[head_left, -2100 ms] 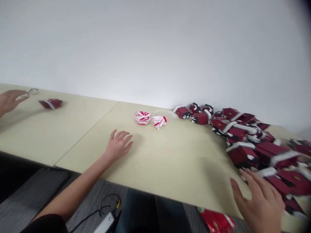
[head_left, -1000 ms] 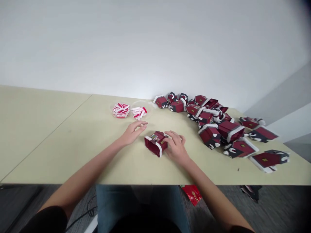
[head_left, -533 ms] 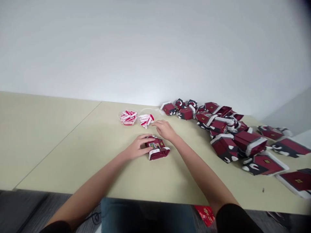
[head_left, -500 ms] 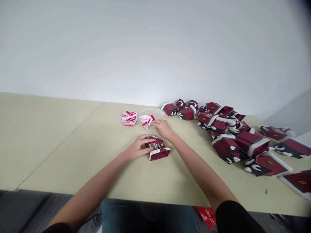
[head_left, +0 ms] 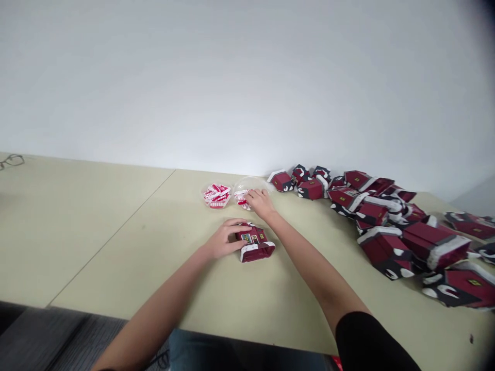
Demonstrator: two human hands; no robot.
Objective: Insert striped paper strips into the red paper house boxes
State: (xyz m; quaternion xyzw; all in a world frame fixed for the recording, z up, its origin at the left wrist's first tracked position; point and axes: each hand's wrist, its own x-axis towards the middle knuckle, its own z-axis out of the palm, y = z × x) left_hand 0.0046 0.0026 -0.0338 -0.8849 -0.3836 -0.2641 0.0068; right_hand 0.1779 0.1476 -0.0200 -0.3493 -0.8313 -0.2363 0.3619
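Note:
A small dark red model house [head_left: 256, 238] with white trim and yellow windows lies on its back on the table, its hollow base towards me. My left hand [head_left: 225, 240] grips it from the left, thumb near the base and fingers over the far end. Farther back, my right hand [head_left: 261, 203] reaches to a clear round dish holding red-and-white striped pieces [head_left: 241, 197]. Its fingers are bent together down at these pieces, and whatever is between the fingertips is hidden. Left of it stands another clear dish with more striped pieces [head_left: 217, 196].
A heap of similar red houses [head_left: 381, 214] with grey roofs and white edging spreads over the right side of the table. A pair of glasses [head_left: 13, 160] lies at the far left. A white wall [head_left: 216, 87] rises behind the table.
My view has turned a little left, bringing the glasses in. My right hand has moved from the near right side of the striped pieces in over them. The left hand keeps hold of the house.

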